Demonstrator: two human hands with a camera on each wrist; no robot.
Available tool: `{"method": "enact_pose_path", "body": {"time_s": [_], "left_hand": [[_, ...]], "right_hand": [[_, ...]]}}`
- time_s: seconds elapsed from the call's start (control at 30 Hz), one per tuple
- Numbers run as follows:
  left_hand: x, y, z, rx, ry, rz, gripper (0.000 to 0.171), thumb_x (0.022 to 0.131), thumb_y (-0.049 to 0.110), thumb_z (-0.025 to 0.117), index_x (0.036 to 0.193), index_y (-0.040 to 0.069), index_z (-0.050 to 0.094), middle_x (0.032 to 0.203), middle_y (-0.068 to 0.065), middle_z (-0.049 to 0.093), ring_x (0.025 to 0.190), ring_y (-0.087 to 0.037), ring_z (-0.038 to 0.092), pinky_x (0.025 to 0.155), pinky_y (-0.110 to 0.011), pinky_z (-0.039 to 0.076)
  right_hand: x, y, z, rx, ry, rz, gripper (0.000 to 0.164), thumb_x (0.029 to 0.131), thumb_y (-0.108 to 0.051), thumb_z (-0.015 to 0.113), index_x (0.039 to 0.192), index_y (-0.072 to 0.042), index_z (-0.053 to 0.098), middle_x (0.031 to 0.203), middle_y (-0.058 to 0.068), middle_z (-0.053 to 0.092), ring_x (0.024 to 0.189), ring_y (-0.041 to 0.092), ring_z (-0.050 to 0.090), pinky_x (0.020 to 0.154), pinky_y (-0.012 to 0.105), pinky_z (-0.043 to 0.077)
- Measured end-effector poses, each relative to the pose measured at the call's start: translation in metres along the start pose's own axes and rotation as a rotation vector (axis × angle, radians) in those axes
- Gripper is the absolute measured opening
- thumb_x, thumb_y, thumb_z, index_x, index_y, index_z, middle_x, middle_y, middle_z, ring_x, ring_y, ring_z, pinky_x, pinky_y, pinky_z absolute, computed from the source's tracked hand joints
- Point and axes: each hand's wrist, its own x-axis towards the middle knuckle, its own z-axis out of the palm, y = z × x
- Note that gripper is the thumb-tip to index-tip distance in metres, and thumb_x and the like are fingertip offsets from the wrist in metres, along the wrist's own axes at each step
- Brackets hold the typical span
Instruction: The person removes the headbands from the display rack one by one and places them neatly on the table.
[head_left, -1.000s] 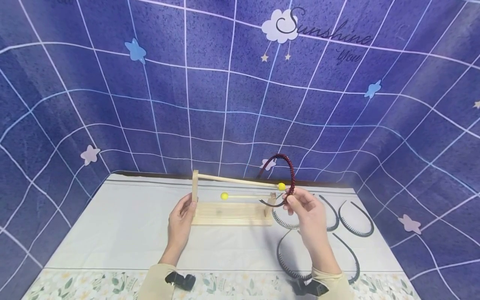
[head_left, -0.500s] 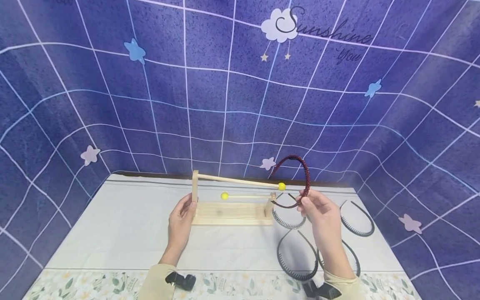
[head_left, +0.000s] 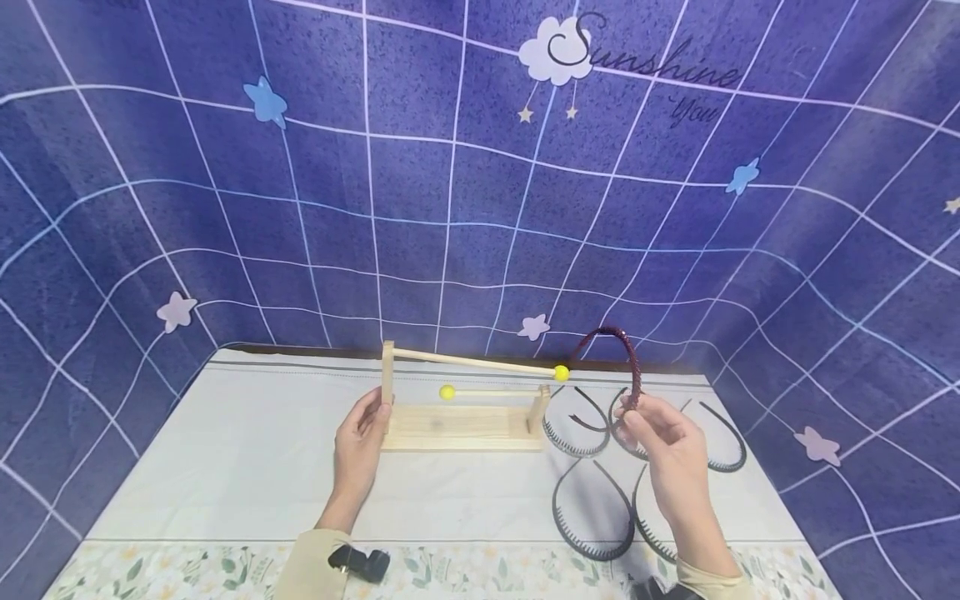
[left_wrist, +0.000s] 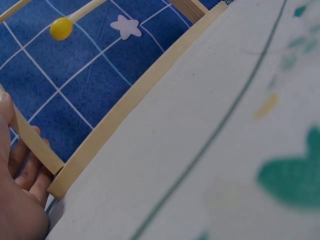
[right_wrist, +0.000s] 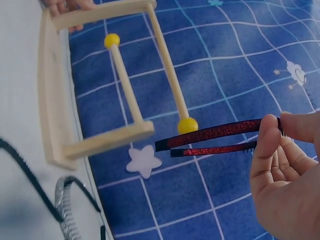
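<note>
My left hand (head_left: 357, 450) grips the left upright (head_left: 387, 375) of a light wooden rack (head_left: 465, 429). From that upright a long rod (head_left: 480, 362) reaches right, tipped with a yellow ball (head_left: 561, 373). A lower, shorter rod (head_left: 495, 392) runs left from the right post and also carries a yellow ball (head_left: 447, 392). To the right of the rack, my right hand (head_left: 671, 450) pinches a dark red glittery headband (head_left: 633, 367) by its side, its curve upward. In the right wrist view the headband's two ends (right_wrist: 220, 132) point toward the rack, one overlapping the upper ball.
Several dark toothed headbands lie on the white table (head_left: 247, 467), among them a front one (head_left: 594, 556), a back one (head_left: 573, 452) and one at far right (head_left: 742, 458). A blue gridded cloth (head_left: 420, 167) stands behind the table.
My right hand has moved right and slightly down with the red headband, from overlapping the upper rod's ball to beside it. My left hand stays on the upright.
</note>
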Motion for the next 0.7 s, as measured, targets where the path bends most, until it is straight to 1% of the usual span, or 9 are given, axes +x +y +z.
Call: {"method": "enact_pose_path", "body": {"time_s": [0.13, 0.23, 0.43, 0.53, 0.63, 0.7], "left_hand": [[0.0, -0.001, -0.001, -0.011, -0.001, 0.003, 0.054, 0.116, 0.038, 0.063, 0.159, 0.008, 0.056, 0.151, -0.017, 0.066, 0.129, 0.0, 0.063, 0.114, -0.012, 0.051], [0.0, -0.002, -0.002, -0.016, 0.0, 0.009, 0.054, 0.116, 0.038, 0.063, 0.159, 0.007, 0.056, 0.15, -0.017, 0.066, 0.127, 0.003, 0.063, 0.114, -0.012, 0.052], [0.0, -0.003, -0.002, -0.023, -0.003, -0.001, 0.054, 0.116, 0.037, 0.063, 0.159, 0.006, 0.056, 0.151, -0.017, 0.065, 0.126, 0.004, 0.063, 0.114, -0.011, 0.052], [0.0, -0.002, -0.002, -0.021, -0.002, -0.001, 0.053, 0.116, 0.036, 0.063, 0.159, 0.007, 0.056, 0.151, -0.017, 0.065, 0.127, 0.005, 0.063, 0.114, -0.011, 0.051], [0.0, -0.002, -0.001, -0.008, 0.0, 0.004, 0.052, 0.116, 0.035, 0.062, 0.159, 0.007, 0.056, 0.151, -0.017, 0.065, 0.127, 0.005, 0.063, 0.114, -0.011, 0.051], [0.001, -0.002, -0.002, 0.002, 0.005, 0.01, 0.053, 0.116, 0.037, 0.062, 0.159, 0.007, 0.056, 0.15, -0.017, 0.065, 0.128, 0.002, 0.063, 0.114, -0.012, 0.052]], "right_hand": [[-0.003, 0.004, -0.009, -0.076, -0.018, 0.007, 0.013, 0.106, 0.002, 0.071, 0.117, 0.007, 0.075, 0.103, 0.0, 0.083, 0.086, 0.012, 0.075, 0.079, 0.021, 0.066], [-0.004, 0.009, -0.018, -0.116, -0.043, 0.004, 0.014, 0.106, 0.003, 0.071, 0.118, 0.008, 0.075, 0.105, -0.002, 0.083, 0.087, 0.012, 0.075, 0.079, 0.021, 0.066], [-0.009, 0.017, -0.04, -0.228, -0.08, -0.019, 0.017, 0.104, 0.005, 0.072, 0.121, 0.009, 0.074, 0.101, -0.006, 0.081, 0.077, 0.01, 0.068, 0.071, 0.02, 0.063], [-0.013, 0.023, -0.053, -0.276, -0.078, -0.053, 0.018, 0.102, 0.009, 0.073, 0.12, 0.009, 0.074, 0.098, -0.008, 0.08, 0.073, 0.009, 0.065, 0.069, 0.018, 0.061], [-0.017, 0.031, -0.068, -0.313, -0.071, -0.086, 0.02, 0.099, 0.015, 0.074, 0.118, 0.011, 0.073, 0.096, -0.011, 0.078, 0.073, 0.006, 0.067, 0.068, 0.016, 0.062], [-0.019, 0.037, -0.078, -0.353, -0.063, -0.096, 0.021, 0.097, 0.015, 0.075, 0.117, 0.01, 0.074, 0.095, -0.013, 0.078, 0.076, 0.004, 0.069, 0.069, 0.015, 0.063]]}}
